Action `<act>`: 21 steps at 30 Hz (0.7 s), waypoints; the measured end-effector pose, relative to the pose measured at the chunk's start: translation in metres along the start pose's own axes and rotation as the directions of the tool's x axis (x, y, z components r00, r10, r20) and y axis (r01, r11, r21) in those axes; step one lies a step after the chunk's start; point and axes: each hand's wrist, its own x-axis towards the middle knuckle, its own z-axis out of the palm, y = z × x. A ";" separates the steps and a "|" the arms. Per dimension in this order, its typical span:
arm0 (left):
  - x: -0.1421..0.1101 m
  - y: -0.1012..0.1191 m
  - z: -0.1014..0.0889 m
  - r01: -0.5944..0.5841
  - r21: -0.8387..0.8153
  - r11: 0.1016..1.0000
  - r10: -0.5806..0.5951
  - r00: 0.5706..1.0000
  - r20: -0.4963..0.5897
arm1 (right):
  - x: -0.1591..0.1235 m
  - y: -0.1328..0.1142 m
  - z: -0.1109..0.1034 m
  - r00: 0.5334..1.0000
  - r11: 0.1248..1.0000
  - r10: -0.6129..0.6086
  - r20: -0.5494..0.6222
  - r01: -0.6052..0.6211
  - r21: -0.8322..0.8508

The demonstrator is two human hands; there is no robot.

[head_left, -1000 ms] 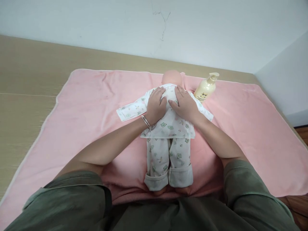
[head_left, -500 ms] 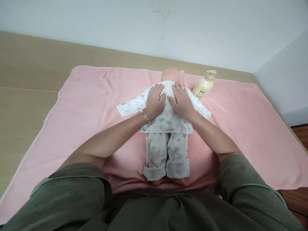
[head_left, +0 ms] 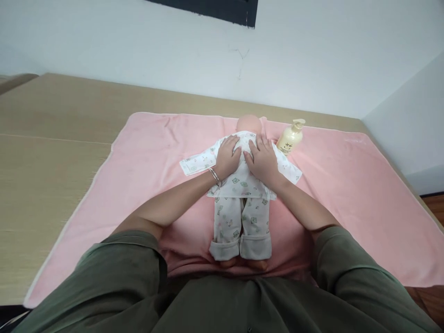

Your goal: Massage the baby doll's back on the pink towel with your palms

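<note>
A baby doll (head_left: 239,187) in a white printed top and matching trousers lies with its bald head away from me. Its face is not visible. My left hand (head_left: 228,157) rests flat on the left part of its upper body, fingers pointing toward the head. On the other side my right hand (head_left: 262,159) lies on the top with fingers apart. Both thumbs point inward, with a gap of cloth between them. The doll's sleeves spread out to either side, and its trouser cuffs are turned up. A silver bracelet (head_left: 215,176) circles my left wrist.
Under the doll is a pink blanket (head_left: 347,199) spread over a wooden table (head_left: 52,185). A cream pump bottle (head_left: 290,138) stands just beyond the doll's right-hand sleeve. Behind the table rises a white wall (head_left: 104,46) with a dark panel (head_left: 225,11) at the top.
The view has tilted up and shifted, so more wall and table show and the doll appears lower. Both hands stay on the doll's upper body; the right fingers have shifted slightly.
</note>
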 end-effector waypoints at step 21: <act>0.013 0.000 -0.009 -0.082 0.189 0.979 0.057 0.989 0.136 | -0.002 -0.009 -0.011 0.992 0.999 0.049 0.116 -0.050 0.012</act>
